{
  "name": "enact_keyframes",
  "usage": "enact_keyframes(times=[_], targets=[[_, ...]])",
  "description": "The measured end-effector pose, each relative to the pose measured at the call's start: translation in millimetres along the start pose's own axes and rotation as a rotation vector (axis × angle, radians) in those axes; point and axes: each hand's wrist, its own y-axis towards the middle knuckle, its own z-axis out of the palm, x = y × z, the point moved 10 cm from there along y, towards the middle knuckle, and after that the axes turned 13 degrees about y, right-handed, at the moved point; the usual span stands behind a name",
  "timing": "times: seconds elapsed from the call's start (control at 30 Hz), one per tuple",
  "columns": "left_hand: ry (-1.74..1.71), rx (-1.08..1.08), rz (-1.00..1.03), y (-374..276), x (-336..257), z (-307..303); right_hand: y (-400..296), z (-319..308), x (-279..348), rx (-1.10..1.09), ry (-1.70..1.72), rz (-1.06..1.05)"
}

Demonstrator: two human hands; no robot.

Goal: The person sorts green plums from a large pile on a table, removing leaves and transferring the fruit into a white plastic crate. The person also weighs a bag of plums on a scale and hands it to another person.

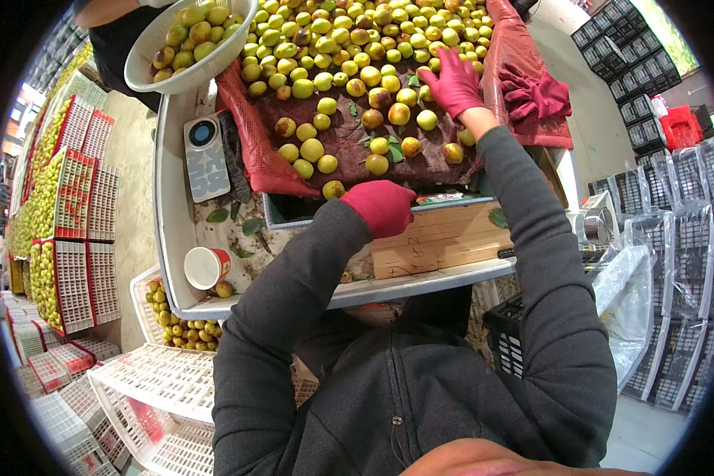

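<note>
Many yellow-green fruits with brown patches, perhaps jujubes [312, 150], lie spread over a dark red mesh cloth [345, 131] inside a large bin. My right hand [455, 83], in a red glove, reaches to the far right part of the pile, fingers spread, palm down on or just above the fruits. Also gloved in red, my left hand [382, 209] is at the near edge of the cloth, above a blue-rimmed tray [285, 225]. Its fingers are curled and hidden from view, so whether it holds anything does not show. Green leaves [395, 153] lie among the nearer fruits.
A white plastic basket [238, 56] of fruits is at the upper left, beside another person [116, 50]. A phone [207, 160] and a paper cup [202, 268] lie at left. Wooden board [446, 241] is nearest me. Stacked crates [86, 196] stand left, black crates [648, 333] right.
</note>
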Motion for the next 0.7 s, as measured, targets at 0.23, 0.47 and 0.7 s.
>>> enact_keyframes(times=[0.23, 0.47, 0.7], targets=[[0.018, -0.215, 0.032, 0.6, 8.5, 3.4, -68.6, 47.8, 39.6, 0.399, -0.036, -0.121], [0.001, -0.004, -0.036, 1.5, 7.6, 12.3, -71.8, 19.7, 123.2, 0.278, 0.432, -0.432], [-0.02, 0.035, -0.15, -5.2, 12.8, 5.0, 39.5, 79.3, 81.6, 0.104, 0.107, -0.334]])
